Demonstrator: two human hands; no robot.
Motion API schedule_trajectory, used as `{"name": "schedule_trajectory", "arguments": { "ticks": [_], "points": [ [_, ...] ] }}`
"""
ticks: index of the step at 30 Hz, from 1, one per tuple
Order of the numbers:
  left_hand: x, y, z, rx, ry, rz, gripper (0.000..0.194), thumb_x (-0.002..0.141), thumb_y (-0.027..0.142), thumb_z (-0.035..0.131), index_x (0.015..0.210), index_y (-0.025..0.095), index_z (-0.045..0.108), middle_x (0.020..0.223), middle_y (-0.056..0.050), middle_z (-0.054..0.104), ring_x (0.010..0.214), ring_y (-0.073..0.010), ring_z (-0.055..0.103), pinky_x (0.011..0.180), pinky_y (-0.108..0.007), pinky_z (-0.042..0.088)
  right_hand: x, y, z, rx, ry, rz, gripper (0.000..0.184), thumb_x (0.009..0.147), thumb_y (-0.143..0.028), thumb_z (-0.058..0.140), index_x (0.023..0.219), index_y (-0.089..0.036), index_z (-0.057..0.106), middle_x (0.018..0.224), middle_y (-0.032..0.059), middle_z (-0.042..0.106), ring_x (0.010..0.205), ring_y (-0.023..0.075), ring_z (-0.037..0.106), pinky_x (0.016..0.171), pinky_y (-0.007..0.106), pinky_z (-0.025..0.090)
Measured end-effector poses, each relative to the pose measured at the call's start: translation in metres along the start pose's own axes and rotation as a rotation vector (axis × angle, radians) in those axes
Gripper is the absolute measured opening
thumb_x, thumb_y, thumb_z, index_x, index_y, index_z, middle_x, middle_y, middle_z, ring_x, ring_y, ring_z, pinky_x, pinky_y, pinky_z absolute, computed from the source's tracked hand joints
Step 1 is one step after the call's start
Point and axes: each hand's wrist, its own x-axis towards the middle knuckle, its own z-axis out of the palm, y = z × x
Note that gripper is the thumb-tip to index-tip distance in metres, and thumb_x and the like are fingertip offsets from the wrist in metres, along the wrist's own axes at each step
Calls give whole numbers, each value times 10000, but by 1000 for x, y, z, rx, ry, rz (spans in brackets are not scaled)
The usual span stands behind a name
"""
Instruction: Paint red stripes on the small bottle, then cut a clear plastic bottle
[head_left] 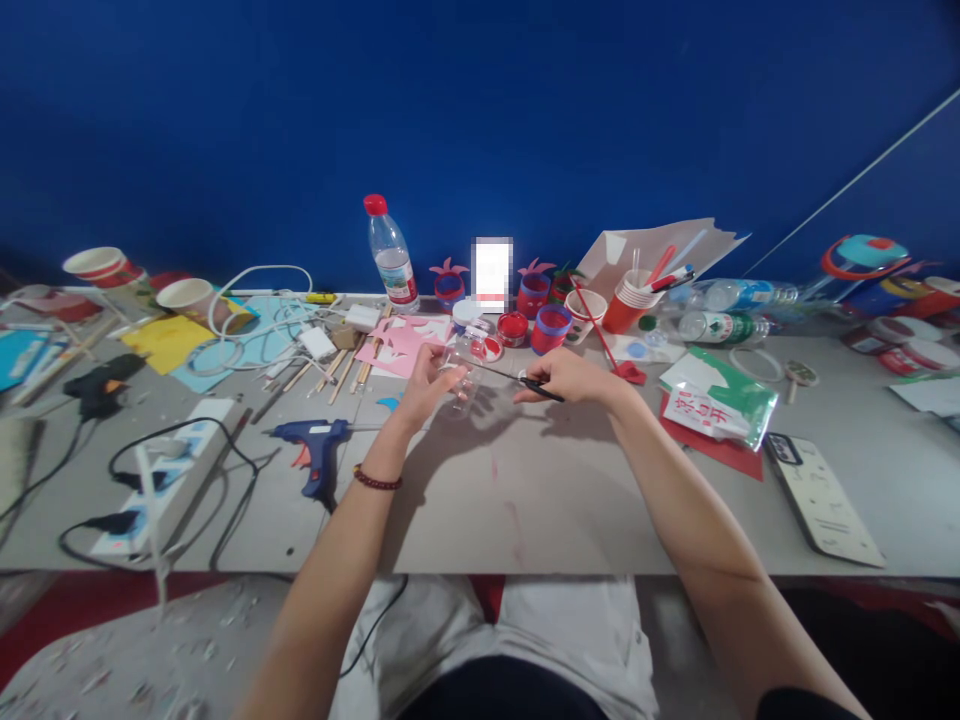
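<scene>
My left hand (430, 385) is closed around a clear plastic bottle piece (460, 383), held a little above the table. Black-handled scissors (541, 388) are gripped in my right hand (568, 377), their blades pointing left and reaching the clear plastic near my left fingers. Whether the blades are cutting into it, I cannot tell. Just behind my hands sit small red and purple cups (553, 328) and an open red paint jar (512, 328). Pink cut paper (397, 340) lies beyond my left hand.
A blue hot glue gun (316, 445) and a white power strip (169, 478) with cables lie at the left. A red-capped water bottle (391, 262) stands at the back. On the right are a phone (825, 500), a plastic packet (712, 412) and a red paper cup (628, 303) holding pens.
</scene>
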Motion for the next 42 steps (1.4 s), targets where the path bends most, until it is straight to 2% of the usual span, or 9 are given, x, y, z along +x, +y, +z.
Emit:
{"name": "schedule_trajectory", "arguments": {
  "ticks": [5, 9, 12, 17, 24, 33, 42],
  "points": [
    [1, 2, 1, 3, 15, -8, 575, 675, 472, 810, 1014, 225, 416, 921, -6, 677, 672, -128, 678, 585, -276, 562, 0, 1, 1, -38, 16, -14, 591, 746, -644, 675, 543, -206, 334, 571, -53, 268, 568, 106, 256, 547, 287, 210],
    [-2, 7, 1, 52, -86, -114, 613, 660, 470, 827, 1091, 204, 482, 904, -36, 697, 708, -167, 697, 610, -292, 562, -1, -1, 2, -81, 28, -22, 596, 759, -642, 671, 541, -205, 330, 561, -53, 268, 561, 107, 263, 541, 292, 200],
    [-5, 10, 0, 109, -135, -168, 587, 671, 442, 830, 1097, 186, 517, 798, -10, 675, 637, -163, 679, 581, -293, 554, -1, -2, 3, -75, 17, -1, 612, 750, -651, 677, 544, -206, 310, 556, -55, 254, 554, 105, 249, 535, 294, 190],
    [-6, 12, 2, 103, -123, -149, 561, 641, 392, 851, 1047, 186, 524, 732, 34, 641, 563, -127, 642, 536, -261, 534, -2, -3, 4, -38, -6, 36, 632, 724, -669, 696, 547, -208, 303, 558, -62, 247, 551, 99, 230, 532, 296, 182],
    [-9, 16, 10, 136, -90, -139, 538, 645, 405, 842, 1003, 181, 510, 734, 29, 650, 548, -118, 628, 532, -257, 521, -1, -2, 4, 0, -23, 60, 619, 706, -652, 719, 555, -208, 314, 561, -65, 253, 554, 97, 229, 532, 290, 177],
    [-9, 8, 14, 133, -86, -113, 554, 653, 418, 843, 1040, 193, 516, 731, 38, 638, 537, -108, 611, 544, -258, 513, -4, -8, 4, 7, -32, 72, 607, 733, -635, 696, 567, -208, 298, 571, -63, 238, 552, 96, 220, 534, 299, 168],
    [-7, 1, 13, 137, -32, -105, 564, 630, 414, 850, 1033, 196, 520, 728, 43, 624, 536, -110, 607, 549, -264, 516, 1, 2, 6, -9, -17, 23, 630, 730, -669, 677, 562, -207, 283, 567, -58, 233, 556, 98, 218, 535, 294, 157]
  ]
}}
